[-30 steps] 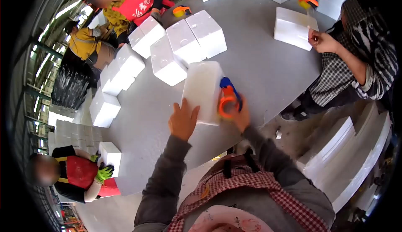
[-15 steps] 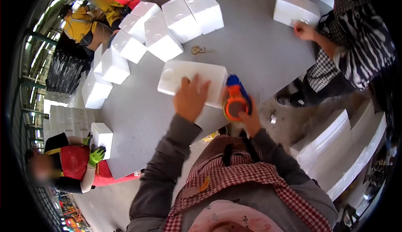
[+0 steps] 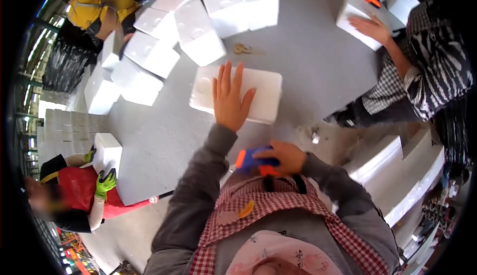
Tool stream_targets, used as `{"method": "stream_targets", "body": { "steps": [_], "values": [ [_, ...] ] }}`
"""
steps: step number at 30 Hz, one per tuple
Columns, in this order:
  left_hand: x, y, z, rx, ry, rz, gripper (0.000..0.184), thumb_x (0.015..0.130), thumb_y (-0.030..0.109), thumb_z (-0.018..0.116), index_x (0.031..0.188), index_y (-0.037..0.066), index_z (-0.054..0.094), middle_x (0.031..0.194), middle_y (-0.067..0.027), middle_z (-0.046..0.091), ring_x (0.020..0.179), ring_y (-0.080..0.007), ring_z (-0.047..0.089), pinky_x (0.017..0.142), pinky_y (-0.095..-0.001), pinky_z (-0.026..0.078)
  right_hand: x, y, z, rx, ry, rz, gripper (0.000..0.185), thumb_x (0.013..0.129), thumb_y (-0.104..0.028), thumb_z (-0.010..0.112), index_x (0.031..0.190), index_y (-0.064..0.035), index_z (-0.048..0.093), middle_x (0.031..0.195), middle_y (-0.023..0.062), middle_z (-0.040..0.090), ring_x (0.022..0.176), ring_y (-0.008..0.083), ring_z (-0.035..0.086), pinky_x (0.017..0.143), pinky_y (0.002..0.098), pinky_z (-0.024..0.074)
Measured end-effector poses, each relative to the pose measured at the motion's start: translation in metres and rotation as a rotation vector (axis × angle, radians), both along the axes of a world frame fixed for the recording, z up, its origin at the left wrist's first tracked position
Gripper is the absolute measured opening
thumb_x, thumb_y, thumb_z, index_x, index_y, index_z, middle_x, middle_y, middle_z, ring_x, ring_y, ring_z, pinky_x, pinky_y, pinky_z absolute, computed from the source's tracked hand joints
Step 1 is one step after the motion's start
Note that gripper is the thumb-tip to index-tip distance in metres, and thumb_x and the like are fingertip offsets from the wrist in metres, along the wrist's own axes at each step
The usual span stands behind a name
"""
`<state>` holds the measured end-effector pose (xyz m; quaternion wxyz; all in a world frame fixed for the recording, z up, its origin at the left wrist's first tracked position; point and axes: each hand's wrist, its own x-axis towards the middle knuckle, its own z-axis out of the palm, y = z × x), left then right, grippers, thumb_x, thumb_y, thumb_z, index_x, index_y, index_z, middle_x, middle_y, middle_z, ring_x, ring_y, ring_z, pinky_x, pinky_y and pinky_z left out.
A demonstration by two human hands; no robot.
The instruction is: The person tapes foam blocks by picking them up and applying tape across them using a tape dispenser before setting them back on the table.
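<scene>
A white foam box (image 3: 266,93) lies on the grey table (image 3: 318,51) in front of me. My left hand (image 3: 231,98) is flat on top of it, fingers stretched out and nothing held. In my right hand (image 3: 289,157) is a blue and orange tape dispenser (image 3: 254,159). It is close to my checked apron, below the table's near edge and apart from the box. Motion blurs the dispenser a little.
Several white foam boxes (image 3: 201,39) stand at the far left, beside a small gold-coloured object (image 3: 243,49). A co-worker's hand (image 3: 372,26) rests on a box at the right. Another co-worker's green glove (image 3: 105,183) touches a box at left. Stacked white boxes (image 3: 417,170) are at lower right.
My right hand has drawn the tape dispenser from the box's right end down toward my apron. My left hand has flattened onto the box top. The right-hand co-worker's hand now lies on their box.
</scene>
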<state>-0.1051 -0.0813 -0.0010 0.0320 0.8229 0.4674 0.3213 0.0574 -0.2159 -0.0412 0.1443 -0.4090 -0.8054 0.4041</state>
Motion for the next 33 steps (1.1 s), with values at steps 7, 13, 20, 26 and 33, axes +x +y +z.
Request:
{"method": "stream_targets", "body": {
  "steps": [7,13,20,26,33],
  "values": [
    [-0.119,-0.005,-0.128,-0.414,-0.912,0.097,0.096,0.066,0.016,0.077,0.138,0.001,0.016,0.141,-0.0164,0.023,0.129,-0.0278,0.025,0.102,-0.0414,0.025,0.09,-0.009,-0.077,-0.613,1.555,-0.847,0.064,0.066,-0.02,0.055,0.126,-0.0023,0.041,0.125,0.0159,0.048,0.116,0.0324,0.045,0.099,0.0447,0.0355],
    [-0.138,0.003,-0.105,-0.636,-1.27,0.217,0.071,0.064,0.017,0.08,0.121,-0.002,0.04,0.116,-0.0133,0.048,0.103,-0.0188,0.049,0.086,-0.0325,0.042,-0.011,0.075,-0.074,-0.505,1.312,-0.686,0.046,0.078,-0.031,0.055,0.116,-0.0055,0.048,0.11,0.0113,0.055,0.102,0.0258,0.052,0.09,0.043,0.0403],
    [-0.325,-0.018,-0.044,-0.229,-0.14,1.17,0.058,0.078,0.036,0.064,0.12,0.001,0.044,0.11,-0.0174,0.054,0.102,-0.0348,0.049,0.084,-0.0441,0.039,-0.18,0.114,-0.086,-1.028,1.353,-0.393,0.055,0.079,-0.038,0.055,0.121,-0.0044,0.044,0.119,0.0141,0.05,0.109,0.0302,0.049,0.097,0.045,0.0357],
    [-0.242,0.065,0.002,-0.181,-1.083,0.468,0.046,0.086,0.019,0.058,0.125,0.002,0.042,0.115,-0.0094,0.051,0.107,-0.0189,0.048,0.091,-0.0312,0.039,-0.149,0.193,-0.048,-0.457,1.493,-0.183,0.039,0.087,-0.03,0.049,0.117,-0.0032,0.048,0.114,0.0102,0.053,0.106,0.0228,0.051,0.092,0.0351,0.0399],
    [-0.146,0.243,-0.116,-0.277,-0.615,-0.103,0.042,0.091,0.023,0.046,0.127,0.003,0.041,0.12,-0.014,0.051,0.115,-0.0235,0.046,0.094,-0.0366,0.04,-0.123,0.323,-0.145,-0.026,1.758,-1.153,0.029,0.094,-0.031,0.041,0.11,-0.0087,0.049,0.094,-0.0004,0.053,0.087,0.0133,0.05,0.08,0.0279,0.0433]
  ]
}}
